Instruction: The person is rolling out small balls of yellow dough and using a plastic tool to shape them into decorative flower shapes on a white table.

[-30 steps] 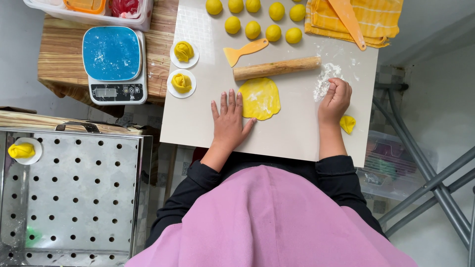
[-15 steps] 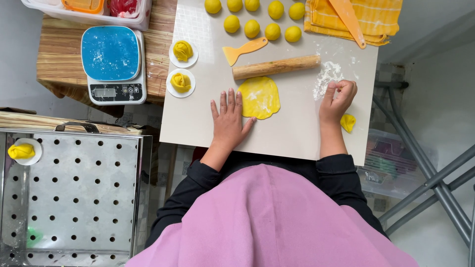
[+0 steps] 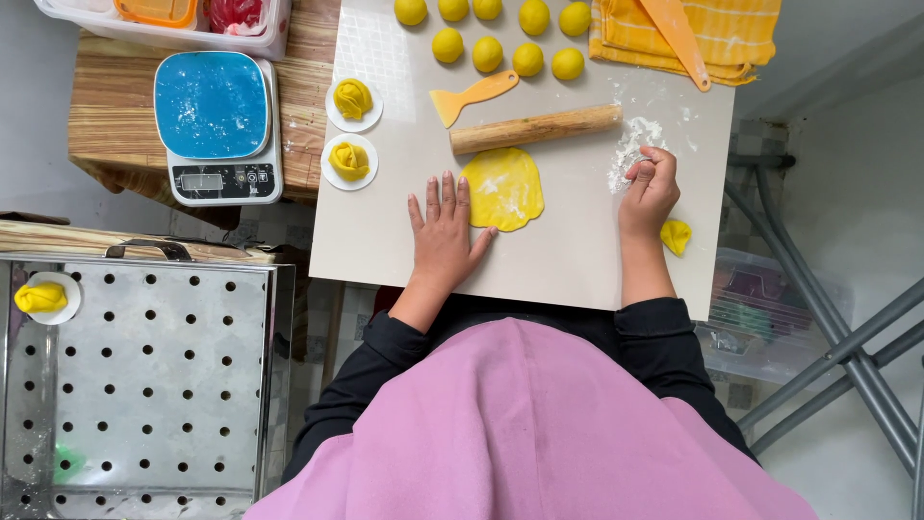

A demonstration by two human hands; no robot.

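Steel tray, perforated, fills lower left of frame; one folded yellow dumpling on a paper disc at its left edge. White board spans centre to upper right, resting on a wooden table. Scale with blue top sits left of board. Yellow striped cloth at upper right. Rolling pin lies across board centre, just above the dough sheet. Dough sheet: flat, yellow, dusted white, mid-board. Left hand flat on board, fingers spread, thumb touching sheet's lower edge. Right hand well apart to the right, fingertips pinched in the flour pile. Yellow scraper above pin. Nine dough balls along top edge. Small dough piece just right of right wrist.
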